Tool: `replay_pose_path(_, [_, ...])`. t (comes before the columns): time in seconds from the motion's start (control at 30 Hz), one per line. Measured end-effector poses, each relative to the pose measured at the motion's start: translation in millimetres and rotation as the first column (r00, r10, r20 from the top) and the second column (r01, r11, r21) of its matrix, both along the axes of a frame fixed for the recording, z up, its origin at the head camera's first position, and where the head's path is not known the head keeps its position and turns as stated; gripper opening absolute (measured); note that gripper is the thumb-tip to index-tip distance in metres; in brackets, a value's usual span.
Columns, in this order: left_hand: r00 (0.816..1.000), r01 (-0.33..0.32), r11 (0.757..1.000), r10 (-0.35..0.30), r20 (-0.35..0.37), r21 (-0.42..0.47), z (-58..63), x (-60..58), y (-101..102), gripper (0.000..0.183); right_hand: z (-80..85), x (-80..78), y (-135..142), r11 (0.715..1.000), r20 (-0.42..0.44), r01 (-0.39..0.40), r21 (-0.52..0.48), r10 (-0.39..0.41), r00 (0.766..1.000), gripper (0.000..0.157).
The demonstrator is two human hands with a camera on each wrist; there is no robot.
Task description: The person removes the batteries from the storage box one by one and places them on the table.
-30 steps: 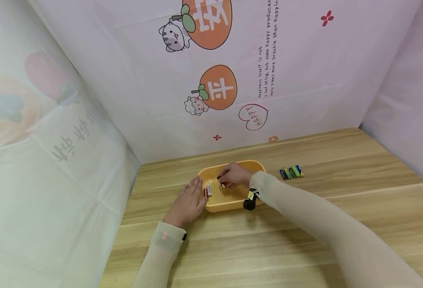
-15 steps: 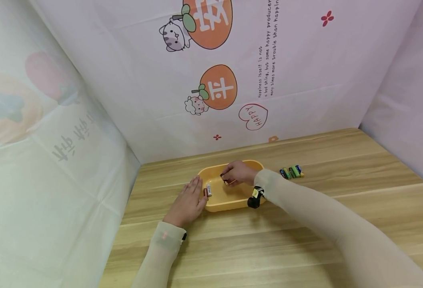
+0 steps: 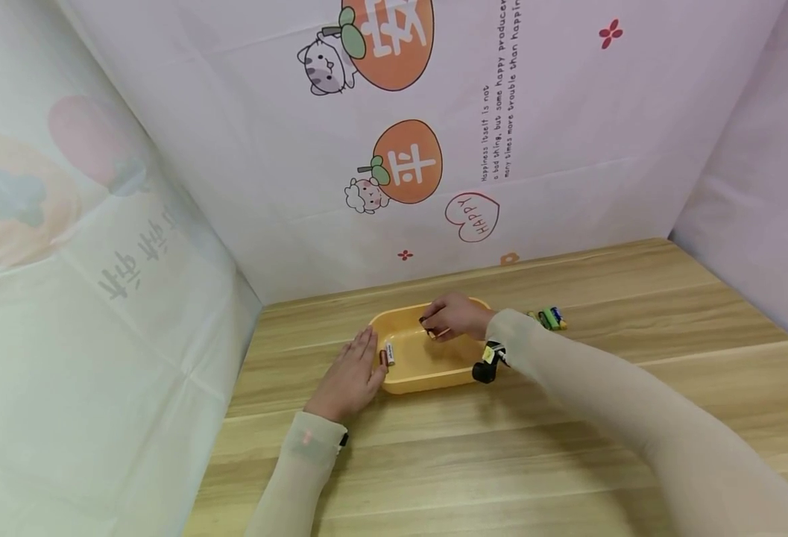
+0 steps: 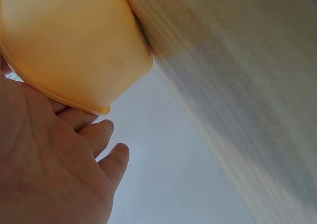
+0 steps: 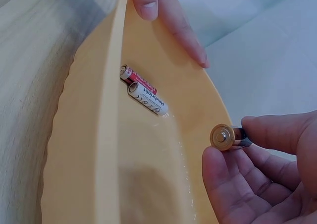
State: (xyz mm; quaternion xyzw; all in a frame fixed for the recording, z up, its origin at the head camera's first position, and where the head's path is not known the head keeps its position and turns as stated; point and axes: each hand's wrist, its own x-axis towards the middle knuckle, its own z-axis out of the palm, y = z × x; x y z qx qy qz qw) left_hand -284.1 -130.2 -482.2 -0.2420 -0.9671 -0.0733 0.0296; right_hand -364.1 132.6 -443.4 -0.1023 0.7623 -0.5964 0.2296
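Observation:
A yellow plastic bin (image 3: pixel 427 384) stands on the wooden table. My right hand (image 3: pixel 457 317) is over the bin's right half and pinches a black and gold battery (image 5: pixel 230 137) between thumb and fingers, its gold end facing the right wrist camera. On the bin's floor, at the left end, a white battery (image 5: pixel 148 99) and a red battery (image 5: pixel 136 78) lie side by side. My left hand (image 3: pixel 345 380) rests on the left rim with its fingers extended; the left wrist view has its palm beside the bin's outer wall.
Several green, blue and yellow batteries (image 3: pixel 549 318) lie in a row on the table (image 3: pixel 461 462), right of the bin and partly behind the right sleeve. A printed white cloth (image 3: pixel 555 149) hangs behind the table, and another cloth (image 3: pixel 98 358) at the left.
My right hand has moved to the right and slightly back over the bin with the battery in its fingers; its sleeve now covers part of the battery row. My left hand stays in place.

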Motion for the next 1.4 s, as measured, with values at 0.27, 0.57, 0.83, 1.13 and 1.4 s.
replay_pose_path(0.27, [1.0,0.014,1.0,-0.014,-0.005,0.018,1.0,0.5,0,0.064,3.0,2.2,13,1.0,-0.004,0.019,-0.009,-0.019,1.0,0.027])
replay_pose_path(0.57, [1.0,0.013,1.0,-0.013,-0.011,0.023,0.5,0.9,0,0.065,8.1,1.9,29,0.999,0.003,0.033,-0.013,-0.033,0.999,0.032])
replay_pose_path(0.83, [1.0,0.015,1.0,-0.014,-0.018,0.025,-1.2,0.1,-1,0.065,7.3,-1.3,44,0.997,0.012,0.059,-0.041,-0.058,0.998,0.032])
replay_pose_path(1.13, [1.0,0.018,0.999,-0.018,-0.008,0.035,0.8,1.9,0,0.065,8.8,-3.2,66,0.997,0.0,0.078,-0.019,-0.078,0.997,0.037])
replay_pose_path(1.4, [1.0,0.014,1.0,-0.014,-0.004,0.028,0.8,2.1,0,0.064,12.5,-3.0,86,0.996,-0.023,0.084,0.012,-0.084,0.996,0.04])
